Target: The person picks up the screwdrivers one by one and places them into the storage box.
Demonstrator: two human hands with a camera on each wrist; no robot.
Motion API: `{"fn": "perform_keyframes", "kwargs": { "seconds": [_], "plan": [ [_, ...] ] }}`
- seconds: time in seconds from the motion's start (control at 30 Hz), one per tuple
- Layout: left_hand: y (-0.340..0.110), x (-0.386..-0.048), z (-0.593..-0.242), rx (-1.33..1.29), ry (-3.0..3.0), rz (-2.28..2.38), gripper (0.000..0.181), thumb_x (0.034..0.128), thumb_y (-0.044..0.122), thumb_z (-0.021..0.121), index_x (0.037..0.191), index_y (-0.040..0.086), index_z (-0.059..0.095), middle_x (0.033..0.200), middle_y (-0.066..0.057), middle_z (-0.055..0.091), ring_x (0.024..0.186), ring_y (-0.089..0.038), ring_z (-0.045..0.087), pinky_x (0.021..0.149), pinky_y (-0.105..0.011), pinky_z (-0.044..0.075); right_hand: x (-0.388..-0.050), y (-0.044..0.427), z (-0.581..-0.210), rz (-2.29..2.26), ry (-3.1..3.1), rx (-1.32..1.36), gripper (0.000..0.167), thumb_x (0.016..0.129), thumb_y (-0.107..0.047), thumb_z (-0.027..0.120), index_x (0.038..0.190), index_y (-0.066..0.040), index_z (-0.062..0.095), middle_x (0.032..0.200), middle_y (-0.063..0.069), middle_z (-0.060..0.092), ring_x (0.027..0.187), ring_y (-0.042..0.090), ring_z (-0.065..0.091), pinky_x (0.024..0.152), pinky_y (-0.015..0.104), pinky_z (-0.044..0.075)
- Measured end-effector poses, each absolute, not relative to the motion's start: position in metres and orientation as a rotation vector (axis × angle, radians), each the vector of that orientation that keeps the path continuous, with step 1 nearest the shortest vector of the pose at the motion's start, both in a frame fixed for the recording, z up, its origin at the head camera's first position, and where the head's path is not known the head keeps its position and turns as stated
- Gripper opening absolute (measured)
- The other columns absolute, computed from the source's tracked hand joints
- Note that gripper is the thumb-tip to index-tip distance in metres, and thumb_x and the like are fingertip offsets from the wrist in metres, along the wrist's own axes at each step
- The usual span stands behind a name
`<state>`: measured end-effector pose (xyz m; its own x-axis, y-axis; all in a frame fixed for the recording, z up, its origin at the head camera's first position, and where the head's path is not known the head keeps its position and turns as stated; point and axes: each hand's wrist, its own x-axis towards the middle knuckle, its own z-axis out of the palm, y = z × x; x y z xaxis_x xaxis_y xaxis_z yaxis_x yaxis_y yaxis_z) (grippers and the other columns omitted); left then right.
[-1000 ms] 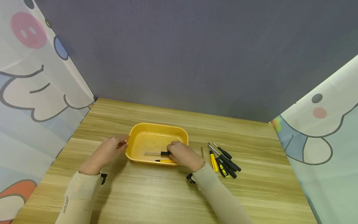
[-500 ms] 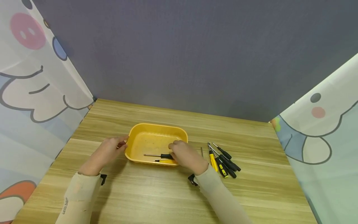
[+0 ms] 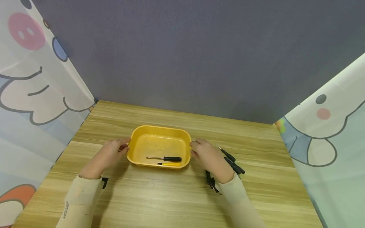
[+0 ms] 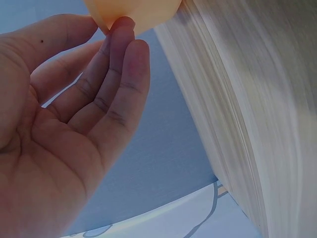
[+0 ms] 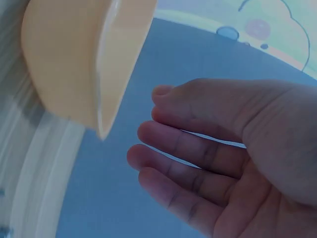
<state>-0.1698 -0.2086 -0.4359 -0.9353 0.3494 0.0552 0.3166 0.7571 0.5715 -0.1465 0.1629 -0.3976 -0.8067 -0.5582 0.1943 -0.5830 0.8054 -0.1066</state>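
Note:
A yellow tray (image 3: 159,127) lies on the wooden table, holding a black-handled screwdriver (image 3: 172,159) and, in front of it, a smaller yellow-handled one (image 3: 171,164). The left hand (image 3: 110,154) pinches the tray's left rim; the left wrist view shows its thumb and fingertips at the tray's edge (image 4: 143,12). Beside the tray's right end is the right hand (image 3: 210,156), holding nothing. In the right wrist view its fingers are loosely bent, with a gap between the right hand (image 5: 208,144) and the tray (image 5: 64,64).
Right of the right hand, black-handled screwdrivers (image 3: 228,155) lie on the table (image 3: 159,202), partly hidden by that hand and forearm. A grey panel (image 3: 182,63) stands along the table's back edge, with cartoon-printed sheets (image 3: 322,133) at both sides.
The right hand has let go of the black-handled screwdriver inside the tray and moved right, out past the tray's right rim, now covering some screwdrivers on the table. The left hand has stayed put.

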Motion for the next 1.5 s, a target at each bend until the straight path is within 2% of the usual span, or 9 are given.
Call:
{"fn": "perform_keyframes", "kwargs": {
  "seconds": [0.13,0.43,0.73,0.97,1.17,1.37,1.5],
  "plan": [
    [-0.207,-0.171,-0.438,0.564,2.893,0.927,0.037,0.0948,-0.002,0.065,0.129,-0.015,0.058,0.100,-0.022,0.070,0.087,-0.031,0.069,0.068,-0.039,0.058,-0.139,0.185,-0.394,0.296,-2.882,0.810,0.023,0.088,-0.004,0.077,0.110,-0.004,0.071,0.095,0.005,0.064,0.081,0.017,0.061,0.066,0.028,0.053],
    [-0.205,-0.170,-0.439,0.567,2.885,0.938,0.036,0.0945,-0.003,0.065,0.128,-0.015,0.058,0.101,-0.022,0.070,0.087,-0.031,0.069,0.069,-0.040,0.058,-0.125,0.246,-0.403,0.320,-2.881,0.664,0.019,0.086,0.003,0.077,0.103,0.000,0.070,0.085,0.006,0.061,0.066,0.012,0.053,0.053,0.024,0.047],
    [-0.206,-0.168,-0.437,0.547,2.868,0.953,0.038,0.0956,-0.002,0.064,0.131,-0.014,0.057,0.101,-0.021,0.070,0.087,-0.030,0.069,0.067,-0.037,0.057,-0.114,0.296,-0.427,0.274,-3.002,0.466,0.020,0.084,0.001,0.078,0.103,0.003,0.070,0.085,0.010,0.063,0.063,0.013,0.054,0.054,0.030,0.047],
    [-0.208,-0.170,-0.435,0.544,2.877,0.937,0.037,0.0959,-0.002,0.063,0.131,-0.014,0.057,0.099,-0.020,0.071,0.085,-0.028,0.068,0.065,-0.036,0.057,-0.114,0.306,-0.442,0.358,-3.109,0.374,0.015,0.086,-0.001,0.077,0.099,0.003,0.070,0.087,0.011,0.064,0.073,0.022,0.063,0.063,0.038,0.054],
    [-0.208,-0.171,-0.435,0.533,2.874,0.937,0.038,0.0961,-0.002,0.063,0.131,-0.015,0.056,0.099,-0.021,0.070,0.085,-0.029,0.068,0.066,-0.037,0.057,-0.113,0.307,-0.448,0.395,-3.141,0.322,0.013,0.087,-0.005,0.077,0.098,0.001,0.071,0.086,0.007,0.062,0.072,0.019,0.061,0.063,0.038,0.053],
    [-0.209,-0.170,-0.436,0.541,2.875,0.937,0.038,0.0964,-0.001,0.063,0.131,-0.014,0.056,0.099,-0.020,0.070,0.086,-0.029,0.068,0.067,-0.038,0.057,-0.113,0.309,-0.452,0.429,-3.182,0.308,0.018,0.088,-0.009,0.076,0.101,0.002,0.070,0.088,0.007,0.063,0.074,0.020,0.062,0.065,0.038,0.053],
    [-0.209,-0.170,-0.437,0.545,2.878,0.933,0.038,0.0965,-0.001,0.063,0.132,-0.014,0.056,0.098,-0.019,0.071,0.085,-0.027,0.068,0.066,-0.037,0.056,-0.114,0.309,-0.453,0.435,-3.213,0.314,0.017,0.089,-0.010,0.076,0.099,0.001,0.070,0.085,0.005,0.061,0.070,0.016,0.056,0.062,0.036,0.050]
  ]
}}
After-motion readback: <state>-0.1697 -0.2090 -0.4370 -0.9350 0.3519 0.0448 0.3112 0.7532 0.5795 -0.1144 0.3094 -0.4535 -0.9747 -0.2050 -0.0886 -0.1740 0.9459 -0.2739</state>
